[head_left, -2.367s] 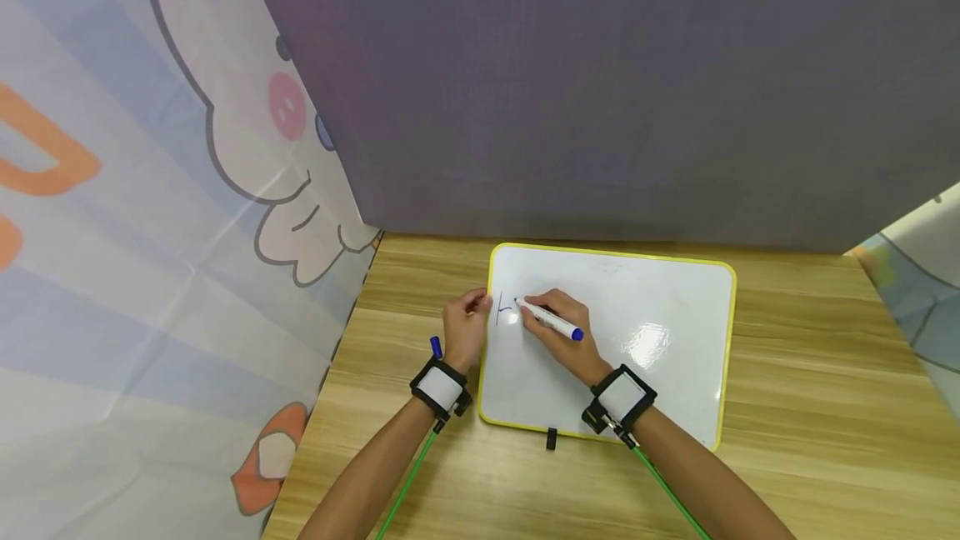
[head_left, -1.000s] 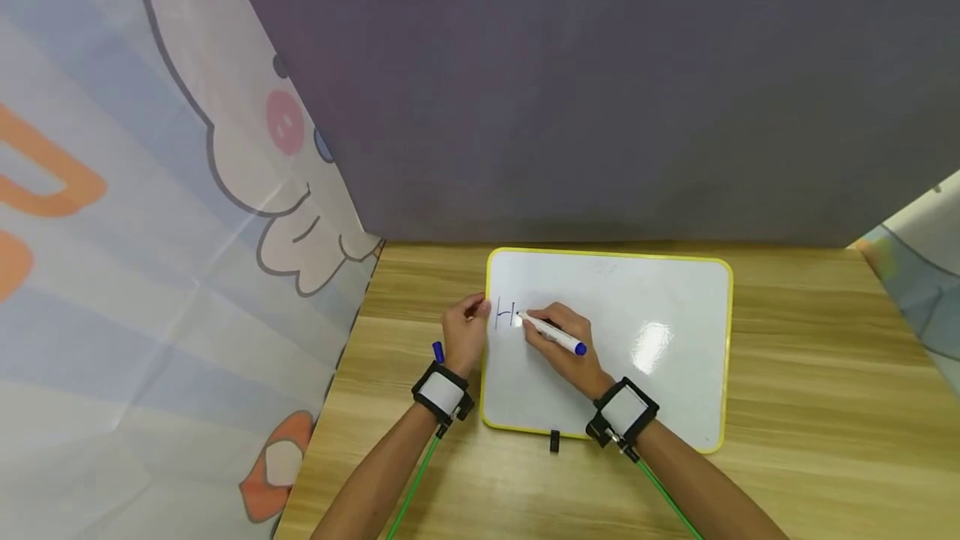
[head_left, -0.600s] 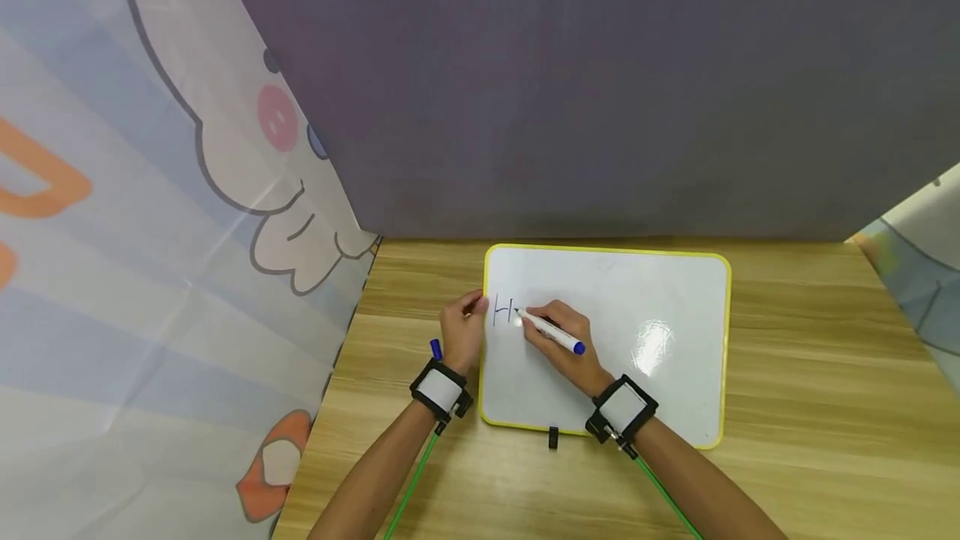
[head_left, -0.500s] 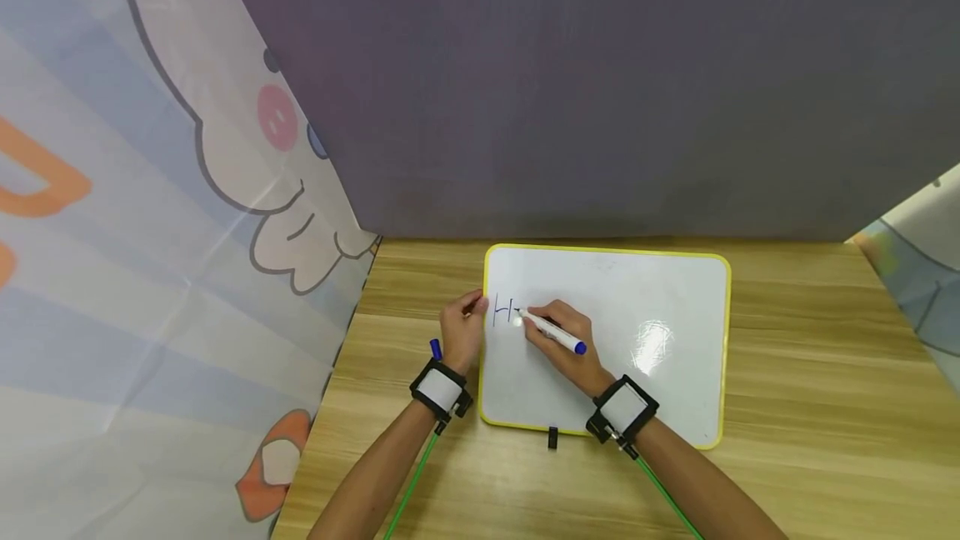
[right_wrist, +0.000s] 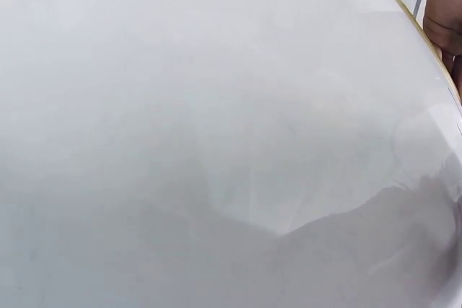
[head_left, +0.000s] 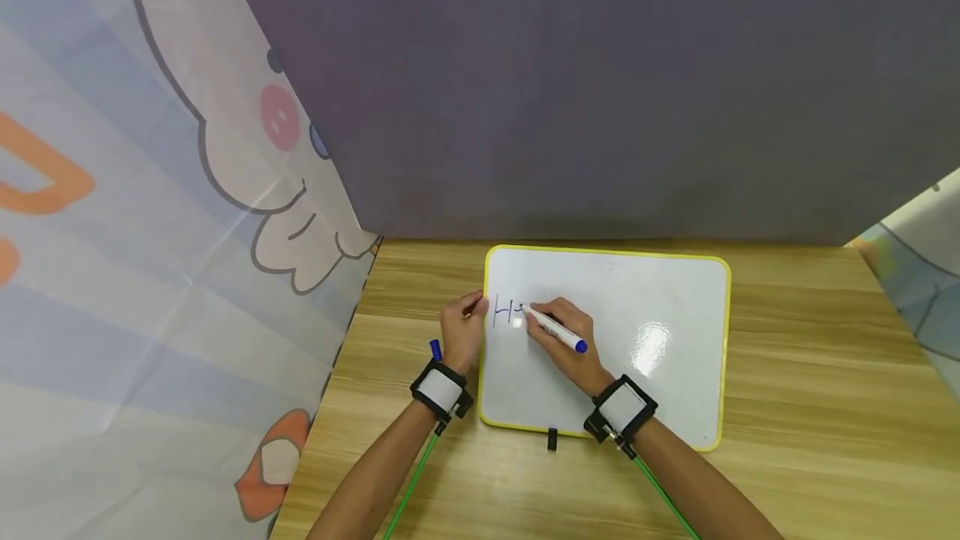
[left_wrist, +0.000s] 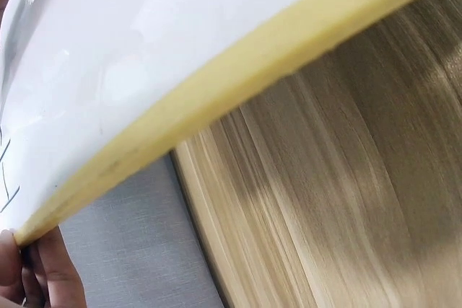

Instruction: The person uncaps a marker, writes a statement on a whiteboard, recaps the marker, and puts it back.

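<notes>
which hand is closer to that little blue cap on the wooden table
Left. The left hand is right beside the blue cap; the right hand is farther off, over the whiteboard, holding the marker.

Slanted marker [head_left: 557, 329], apparently against whiteboard [head_left: 626, 311]

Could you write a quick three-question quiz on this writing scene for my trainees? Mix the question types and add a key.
1. Multiple choice: What colour is the border of the whiteboard?
A red
B yellow
C green

2. True or false: The right hand holds the marker.

3. Fill in the blank: Near the left hand, the first letter written on the whiteboard reads as a capital ____.

Key:
1. B
2. True
3. H
</notes>
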### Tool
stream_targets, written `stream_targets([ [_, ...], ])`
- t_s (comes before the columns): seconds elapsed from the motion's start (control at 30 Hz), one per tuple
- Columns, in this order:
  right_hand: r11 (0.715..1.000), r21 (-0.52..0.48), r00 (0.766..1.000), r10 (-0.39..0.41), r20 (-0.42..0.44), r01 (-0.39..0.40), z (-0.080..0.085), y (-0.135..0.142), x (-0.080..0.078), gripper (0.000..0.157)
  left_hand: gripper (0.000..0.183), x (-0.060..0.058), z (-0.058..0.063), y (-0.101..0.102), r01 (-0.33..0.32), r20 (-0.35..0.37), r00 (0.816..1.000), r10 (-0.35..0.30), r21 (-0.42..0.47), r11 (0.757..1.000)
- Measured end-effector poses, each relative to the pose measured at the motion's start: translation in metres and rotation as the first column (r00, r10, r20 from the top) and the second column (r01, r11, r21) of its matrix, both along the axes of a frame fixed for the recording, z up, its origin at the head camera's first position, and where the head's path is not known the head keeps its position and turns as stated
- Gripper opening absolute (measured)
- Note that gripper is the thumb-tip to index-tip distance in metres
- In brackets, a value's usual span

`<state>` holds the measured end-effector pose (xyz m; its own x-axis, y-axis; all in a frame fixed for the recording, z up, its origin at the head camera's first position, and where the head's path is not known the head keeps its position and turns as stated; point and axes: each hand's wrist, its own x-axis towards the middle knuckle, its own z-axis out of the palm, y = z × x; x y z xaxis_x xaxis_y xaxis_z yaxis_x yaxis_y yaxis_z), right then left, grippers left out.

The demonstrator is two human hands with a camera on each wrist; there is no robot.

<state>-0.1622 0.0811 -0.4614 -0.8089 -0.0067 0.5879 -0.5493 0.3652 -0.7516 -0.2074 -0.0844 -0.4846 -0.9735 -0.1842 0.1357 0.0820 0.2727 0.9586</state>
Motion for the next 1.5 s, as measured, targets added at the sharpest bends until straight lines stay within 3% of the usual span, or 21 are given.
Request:
stream_targets([
  [0.73, 0.999, 0.002, 0.999, 0.044, -0.03, -0.044, -0.006, -0.005, 0.004, 0.016, 0.018, 0.002, 0.003, 0.004, 0.015, -0.01, 1.0, -0.015, 0.011, 1.0],
  [0.97, 0.998, 0.022, 0.997, 0.053, -0.064, -0.052, -0.024, 0.0, -0.002, 0.018, 0.018, 0.001, 0.007, 0.003, 0.013, -0.029, 0.999, -0.013, 0.0, 1.0],
  [1.2, 0.997, 0.022, 0.996, 0.074, -0.044, -0.073, -0.034, 0.006, -0.005, 0.015, 0.019, 0.002, 0.008, 0.001, 0.016, -0.013, 1.0, -0.016, 0.001, 1.0],
  [1.5, 1.0, 0.0, 1.0, 0.018, 0.009, -0.018, -0.035, 0.007, -0.001, 0.014, 0.019, 0.005, 0.007, 0.001, 0.005, 0.02, 1.0, -0.005, 0.018, 1.0],
])
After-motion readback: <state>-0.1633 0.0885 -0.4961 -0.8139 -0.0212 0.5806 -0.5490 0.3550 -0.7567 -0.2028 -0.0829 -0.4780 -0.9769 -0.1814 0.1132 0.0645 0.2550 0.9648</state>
